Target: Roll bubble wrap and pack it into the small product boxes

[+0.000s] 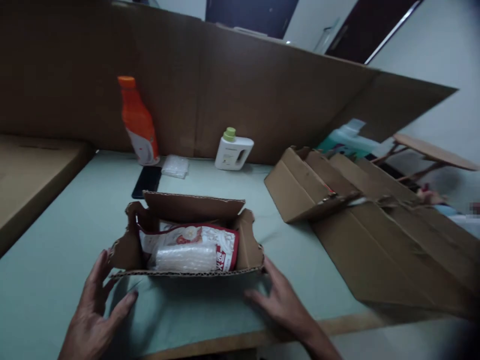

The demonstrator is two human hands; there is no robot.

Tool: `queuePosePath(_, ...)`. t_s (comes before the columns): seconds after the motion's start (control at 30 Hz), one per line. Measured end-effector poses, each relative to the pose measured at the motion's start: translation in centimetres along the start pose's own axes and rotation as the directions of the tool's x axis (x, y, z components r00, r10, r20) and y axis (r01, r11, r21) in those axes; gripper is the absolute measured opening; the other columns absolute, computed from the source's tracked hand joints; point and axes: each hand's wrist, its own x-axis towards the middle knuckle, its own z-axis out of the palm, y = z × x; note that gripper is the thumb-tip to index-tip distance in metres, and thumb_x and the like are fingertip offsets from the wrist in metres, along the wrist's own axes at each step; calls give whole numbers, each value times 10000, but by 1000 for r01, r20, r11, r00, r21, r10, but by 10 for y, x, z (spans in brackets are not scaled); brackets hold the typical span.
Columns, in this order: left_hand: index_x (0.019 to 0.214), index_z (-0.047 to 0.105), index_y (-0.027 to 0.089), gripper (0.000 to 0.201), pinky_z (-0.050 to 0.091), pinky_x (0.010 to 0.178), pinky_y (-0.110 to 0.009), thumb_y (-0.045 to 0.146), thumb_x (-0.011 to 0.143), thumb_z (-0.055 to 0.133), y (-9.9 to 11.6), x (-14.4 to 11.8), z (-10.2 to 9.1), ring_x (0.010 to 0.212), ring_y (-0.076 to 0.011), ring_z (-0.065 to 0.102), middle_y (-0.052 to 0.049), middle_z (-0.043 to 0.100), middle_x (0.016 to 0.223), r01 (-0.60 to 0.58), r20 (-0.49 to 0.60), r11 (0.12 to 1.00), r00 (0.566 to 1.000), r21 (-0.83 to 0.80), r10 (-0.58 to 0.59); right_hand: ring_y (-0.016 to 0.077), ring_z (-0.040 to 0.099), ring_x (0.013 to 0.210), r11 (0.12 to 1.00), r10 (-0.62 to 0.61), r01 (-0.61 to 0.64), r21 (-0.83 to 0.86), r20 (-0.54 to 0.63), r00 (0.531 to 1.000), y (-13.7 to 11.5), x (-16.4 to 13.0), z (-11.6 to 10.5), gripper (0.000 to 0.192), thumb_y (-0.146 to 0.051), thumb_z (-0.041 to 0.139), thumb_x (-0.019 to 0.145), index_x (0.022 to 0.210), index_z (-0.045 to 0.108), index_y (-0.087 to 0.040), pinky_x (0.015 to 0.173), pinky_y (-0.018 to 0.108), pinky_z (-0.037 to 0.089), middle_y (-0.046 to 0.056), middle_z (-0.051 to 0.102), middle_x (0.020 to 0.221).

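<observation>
In front of me an open cardboard box [128, 252] has its top flaps raised at the back and sides. Inside lie a red and white printed food packet [187, 234] and, in front of it, a clear bubble-wrapped bundle [185, 257]. My left hand [95, 300] has its fingers against the box's left end, with the thumb in front. At the right end, the fingers of my right hand [279, 297] rest on the side, partly hidden behind the corner. Both hands hold the box between them.
Behind the box are a black phone [147, 182], folded bubble wrap [175, 166], an orange bottle [138, 120] and a white jug [234, 152]. Open cardboard boxes [305, 185] stand to the right, with a teal jug [347, 137] behind. A cardboard wall [232, 90] borders the table's far side.
</observation>
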Motion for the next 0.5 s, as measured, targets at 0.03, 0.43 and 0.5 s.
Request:
queuePosePath(0.03,1516,358,341,853,500,1085,-509,540,782,745,-2,2,5,1343,-348,528,-90,462,1537,46,52,999,998,-4,-46,323,659,1174,998,7,-8,55,13,1000,2,0,23,663,-492,703,806,1382,556,-198,905,469,588,161,663,1328)
queuePosePath(0.43,1475,420,165,771,355,1186,-480,465,819,692,52,7,121,1409,-329,446,-176,480,1510,-106,438,973,879,-207,188,378,648,1155,940,323,-274,202,-272,906,54,-26,34,584,-576,670,767,1172,676,-156,997,511,513,170,722,1204)
queuePosePath(0.5,1513,397,197,745,314,1212,-483,436,860,663,50,-8,117,1449,-321,394,-150,440,1555,-137,476,972,853,-189,213,398,632,1186,934,356,-323,152,-328,875,62,-59,36,624,-572,692,758,1221,666,-155,1000,524,512,172,719,1219)
